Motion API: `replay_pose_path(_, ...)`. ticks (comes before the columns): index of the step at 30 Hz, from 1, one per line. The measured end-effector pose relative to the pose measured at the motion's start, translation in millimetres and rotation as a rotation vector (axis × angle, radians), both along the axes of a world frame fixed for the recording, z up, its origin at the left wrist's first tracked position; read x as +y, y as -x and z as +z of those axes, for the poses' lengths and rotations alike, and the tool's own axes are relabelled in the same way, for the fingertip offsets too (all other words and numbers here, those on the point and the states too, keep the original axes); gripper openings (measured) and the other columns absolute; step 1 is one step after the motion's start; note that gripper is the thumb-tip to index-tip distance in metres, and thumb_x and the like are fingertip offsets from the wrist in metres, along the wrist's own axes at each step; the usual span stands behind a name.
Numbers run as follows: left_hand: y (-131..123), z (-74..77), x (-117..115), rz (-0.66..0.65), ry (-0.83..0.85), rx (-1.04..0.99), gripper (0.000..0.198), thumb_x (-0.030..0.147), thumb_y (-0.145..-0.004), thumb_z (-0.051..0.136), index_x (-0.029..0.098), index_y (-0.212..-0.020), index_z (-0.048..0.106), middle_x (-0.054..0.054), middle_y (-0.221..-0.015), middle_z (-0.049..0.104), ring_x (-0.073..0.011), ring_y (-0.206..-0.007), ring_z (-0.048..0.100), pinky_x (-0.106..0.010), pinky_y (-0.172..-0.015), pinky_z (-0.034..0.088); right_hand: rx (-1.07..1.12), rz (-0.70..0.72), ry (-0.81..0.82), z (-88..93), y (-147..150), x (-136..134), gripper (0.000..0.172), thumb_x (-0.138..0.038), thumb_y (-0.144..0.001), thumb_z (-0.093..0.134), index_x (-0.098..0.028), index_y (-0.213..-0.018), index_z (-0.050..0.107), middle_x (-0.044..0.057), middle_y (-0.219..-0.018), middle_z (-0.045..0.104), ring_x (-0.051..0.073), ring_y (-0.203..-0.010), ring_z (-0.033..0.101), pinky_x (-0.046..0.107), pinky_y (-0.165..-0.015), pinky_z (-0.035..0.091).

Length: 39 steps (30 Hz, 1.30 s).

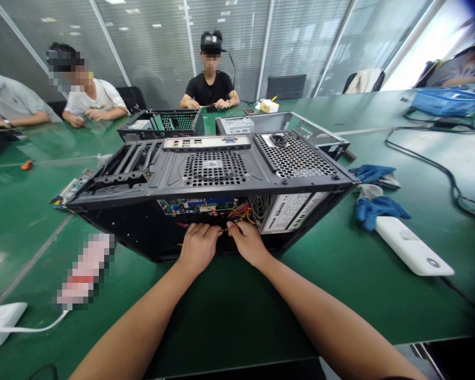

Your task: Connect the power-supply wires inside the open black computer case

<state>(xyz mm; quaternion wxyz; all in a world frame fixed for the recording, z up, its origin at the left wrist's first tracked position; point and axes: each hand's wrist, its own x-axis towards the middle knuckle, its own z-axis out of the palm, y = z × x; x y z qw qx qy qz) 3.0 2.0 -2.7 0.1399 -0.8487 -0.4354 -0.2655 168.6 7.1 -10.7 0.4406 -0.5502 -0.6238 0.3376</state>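
Observation:
A black computer case [170, 171] lies in front of me, its rear panel facing up and its near side open. Inside it I see a motherboard [198, 206], a power supply [287, 214] with a white label, and a bundle of coloured power wires [239, 211]. My left hand [200, 244] reaches into the opening, fingers closed on a thin yellow-and-black cable [224, 230]. Close beside it on the right, my right hand [248, 241] pinches the same cable between thumb and fingers. The fingertips partly hide the cable, and the case's lower interior is dark.
Two more case frames [162, 122] [320, 134] stand behind. Blue-and-grey gloves [382, 206] and a white power bank [414, 245] lie on the right. A blurred pink item [87, 269] is at left. Several people sit around the green table [419, 301]; black cables run along its right side.

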Motion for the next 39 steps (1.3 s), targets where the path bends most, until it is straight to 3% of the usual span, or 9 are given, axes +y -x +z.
replay_pose_path(9,0.7,1.3,-0.2,-0.055,-0.03,-0.028,0.022,0.027,-0.095,0.051,0.017,-0.085,0.067,-0.002,-0.068,0.065,-0.0169,-0.065,0.059,-0.032,-0.067,0.041,0.004,-0.063,-0.003,3.0,1.8,-4.3,0.039,-0.046,-0.087,0.044,-0.021,-0.06,0.055,0.0,-0.058,0.053,0.017,-0.062,0.053,0.03,-0.064,0.037)
replay_pose_path(16,-0.2,0.4,-1.2,-0.085,-0.071,0.008,0.021,0.024,-0.095,0.051,0.016,-0.083,0.066,-0.002,-0.068,0.066,-0.0171,-0.067,0.061,-0.032,-0.069,0.042,0.009,-0.035,-0.012,0.4,0.3,-2.2,0.038,-0.046,-0.087,0.044,-0.021,-0.06,0.055,0.0,-0.058,0.054,0.018,-0.063,0.054,0.03,-0.065,0.038)
replay_pose_path(30,-0.8,7.0,-1.8,-0.004,-0.05,0.087,0.018,0.021,-0.094,0.051,0.017,-0.086,0.066,-0.001,-0.066,0.062,-0.0172,-0.066,0.057,-0.033,-0.068,0.037,0.014,0.014,0.053,7.7,-1.2,-2.6,0.037,-0.046,-0.085,0.045,-0.021,-0.06,0.056,-0.002,-0.054,0.05,0.016,-0.058,0.051,0.028,-0.062,0.037)
replay_pose_path(39,0.7,8.6,-7.5,-0.031,-0.179,0.099,0.022,0.022,-0.092,0.053,0.019,-0.077,0.068,0.0,-0.062,0.061,-0.015,-0.063,0.057,-0.031,-0.067,0.04,0.21,-0.002,0.152,-1.3,5.6,1.5,0.042,-0.052,-0.085,0.046,-0.021,-0.057,0.054,-0.005,-0.044,0.04,0.014,-0.047,0.044,0.026,-0.051,0.032)
